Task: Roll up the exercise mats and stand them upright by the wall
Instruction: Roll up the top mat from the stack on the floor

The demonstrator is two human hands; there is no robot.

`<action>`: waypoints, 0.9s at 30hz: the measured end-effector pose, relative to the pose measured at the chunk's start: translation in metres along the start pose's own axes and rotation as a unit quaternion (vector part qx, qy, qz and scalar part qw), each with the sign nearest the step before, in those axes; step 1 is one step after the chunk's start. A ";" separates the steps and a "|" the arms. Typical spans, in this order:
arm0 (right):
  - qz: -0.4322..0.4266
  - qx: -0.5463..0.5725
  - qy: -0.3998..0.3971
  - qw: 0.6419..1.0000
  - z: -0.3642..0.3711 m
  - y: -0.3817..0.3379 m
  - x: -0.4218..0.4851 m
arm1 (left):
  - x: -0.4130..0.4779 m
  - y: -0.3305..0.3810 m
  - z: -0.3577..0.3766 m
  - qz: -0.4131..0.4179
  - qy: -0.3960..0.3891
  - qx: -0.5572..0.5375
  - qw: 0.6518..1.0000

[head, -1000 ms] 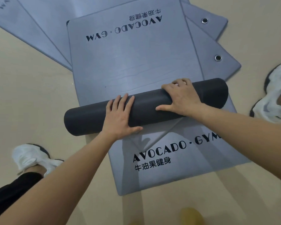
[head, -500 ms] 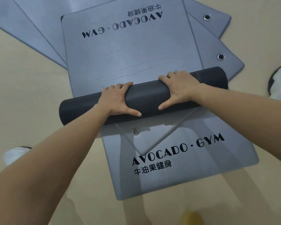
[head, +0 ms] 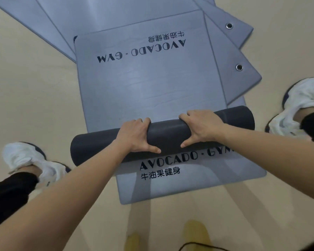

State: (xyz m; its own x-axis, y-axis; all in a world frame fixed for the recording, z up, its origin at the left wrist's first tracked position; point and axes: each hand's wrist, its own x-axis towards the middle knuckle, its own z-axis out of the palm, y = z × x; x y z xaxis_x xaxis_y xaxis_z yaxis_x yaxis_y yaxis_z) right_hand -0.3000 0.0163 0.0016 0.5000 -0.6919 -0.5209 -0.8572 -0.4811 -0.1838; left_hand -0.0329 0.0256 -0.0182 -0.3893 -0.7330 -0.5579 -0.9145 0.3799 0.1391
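A grey exercise mat [head: 149, 87] printed "AVOCADO·GYM" lies flat on the floor, its near part wound into a dark roll [head: 167, 133] lying crosswise. My left hand [head: 136, 136] grips the roll left of its middle, fingers curled over the top and thumb in front. My right hand [head: 199, 127] grips it right of the middle the same way. Under the roll lies another grey mat [head: 188, 185] with the same print, its near end towards me. More flat grey mats [head: 98, 20] fan out beneath, at the back.
Bare beige floor [head: 31, 91] surrounds the mats. A white shoe [head: 31, 160] stands to the left of the roll and another white shoe [head: 297, 105] to the right. Two metal eyelets [head: 239, 67] mark the corners of the lower mats. No wall shows.
Both hands shifted from lying flat on the roll to gripping it with curled fingers. The roll now covers the eyelet and the upper edge of the near print. Both shoes are back in view.
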 end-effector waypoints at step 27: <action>-0.034 0.092 -0.021 0.995 0.065 -0.022 -0.035 | -0.094 0.037 0.102 0.073 0.061 0.014 0.995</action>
State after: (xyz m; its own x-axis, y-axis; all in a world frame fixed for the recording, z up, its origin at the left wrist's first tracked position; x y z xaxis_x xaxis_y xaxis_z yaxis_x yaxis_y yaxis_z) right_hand -0.3067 0.0860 -0.0305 0.5556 -0.6366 -0.5349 -0.8314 -0.4172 -0.3670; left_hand -0.0183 0.1661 -0.0436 -0.5293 -0.7319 -0.4292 -0.8449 0.5008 0.1880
